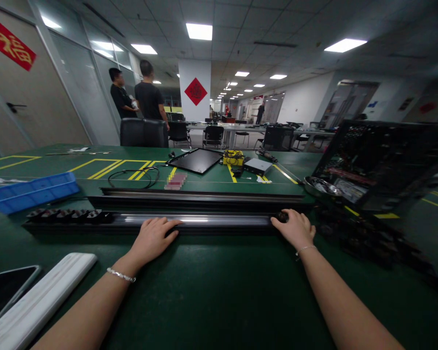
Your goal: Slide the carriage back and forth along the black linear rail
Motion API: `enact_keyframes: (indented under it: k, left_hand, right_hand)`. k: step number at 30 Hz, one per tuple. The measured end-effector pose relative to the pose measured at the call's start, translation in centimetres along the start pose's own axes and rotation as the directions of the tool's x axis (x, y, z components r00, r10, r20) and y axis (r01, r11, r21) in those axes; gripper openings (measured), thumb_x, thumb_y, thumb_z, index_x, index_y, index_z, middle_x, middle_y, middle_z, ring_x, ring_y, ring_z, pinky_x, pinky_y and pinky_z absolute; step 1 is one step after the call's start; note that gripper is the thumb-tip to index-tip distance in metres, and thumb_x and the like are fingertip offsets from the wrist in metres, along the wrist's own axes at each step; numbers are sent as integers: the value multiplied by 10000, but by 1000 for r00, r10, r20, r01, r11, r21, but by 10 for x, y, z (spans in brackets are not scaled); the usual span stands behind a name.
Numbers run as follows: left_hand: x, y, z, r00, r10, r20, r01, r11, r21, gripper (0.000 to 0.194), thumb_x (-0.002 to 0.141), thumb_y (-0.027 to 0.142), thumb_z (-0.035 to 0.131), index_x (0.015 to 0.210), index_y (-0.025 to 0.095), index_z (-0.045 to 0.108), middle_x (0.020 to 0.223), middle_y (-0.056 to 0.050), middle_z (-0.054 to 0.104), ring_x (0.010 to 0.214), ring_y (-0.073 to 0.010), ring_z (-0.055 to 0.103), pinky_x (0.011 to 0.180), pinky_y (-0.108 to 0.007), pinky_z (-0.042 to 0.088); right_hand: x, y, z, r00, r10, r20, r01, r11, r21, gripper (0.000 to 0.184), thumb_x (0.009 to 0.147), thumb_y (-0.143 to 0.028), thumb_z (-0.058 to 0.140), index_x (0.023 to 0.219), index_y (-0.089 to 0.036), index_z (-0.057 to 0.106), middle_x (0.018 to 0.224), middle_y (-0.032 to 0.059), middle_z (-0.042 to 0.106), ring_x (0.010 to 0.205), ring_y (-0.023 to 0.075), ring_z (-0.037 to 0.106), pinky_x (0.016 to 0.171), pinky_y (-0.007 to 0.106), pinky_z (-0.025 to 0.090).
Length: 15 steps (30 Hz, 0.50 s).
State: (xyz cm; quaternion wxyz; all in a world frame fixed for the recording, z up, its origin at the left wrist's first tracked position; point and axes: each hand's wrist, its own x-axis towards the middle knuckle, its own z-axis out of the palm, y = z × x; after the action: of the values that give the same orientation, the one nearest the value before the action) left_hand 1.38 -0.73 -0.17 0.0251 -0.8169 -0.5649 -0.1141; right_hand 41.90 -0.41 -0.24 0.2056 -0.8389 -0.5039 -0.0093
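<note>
Across the green workbench [211,287] lies a long black metal rail [193,221] with a shiny strip along its top. My left hand [153,238] sits palm down on its middle, fingers over the strip. My right hand [294,228] curls over the rail's right end, next to a small black knob [282,217]. A second, similar rail [200,198] lies parallel just behind it, touching neither hand. Several black blocks [67,216] stand in a row on the rail's left end.
A white bar [40,304] and a black phone [5,291] lie at lower left. Farther back are a blue parts tray [32,192], a black panel [195,160], yellow cable [233,158] and a grey box [258,166]. An open electronics chassis [379,165] stands at right. Two people stand beyond the bench.
</note>
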Motion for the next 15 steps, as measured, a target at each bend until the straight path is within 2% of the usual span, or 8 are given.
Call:
enact_keyframes:
  k: [2, 9, 15]
  left_hand:
    - [0, 1, -1, 1000, -3, 4, 3, 1000, 1, 363, 869, 398, 408, 1197, 329, 547, 926, -25, 618, 945, -214, 543, 849, -374, 331]
    - [0, 2, -3, 1000, -24, 16, 23, 1000, 2, 360, 868, 391, 411, 1194, 329, 551, 937, -29, 625, 943, -208, 540, 856, -371, 330]
    - [0, 1, -2, 1000, -16, 13, 16, 1000, -3, 367, 870, 390, 401, 1199, 321, 548, 930, -31, 619, 933, -208, 539, 854, -372, 330]
  right_hand:
    - [0, 1, 0, 1000, 11, -2, -11, 1000, 9, 569, 708, -613, 441, 1149, -266, 530, 1354, 46, 439, 1275, 331, 290, 993, 589, 227]
    - [3, 4, -1, 999, -32, -3, 32, 999, 24, 547, 700, -580, 477, 1121, -241, 558, 1260, 79, 503, 1159, 318, 423, 937, 458, 353]
    - [5, 5, -1, 999, -27, 23, 27, 999, 28, 564, 695, -604, 469, 1122, -245, 559, 1247, 80, 506, 1121, 324, 453, 904, 449, 380]
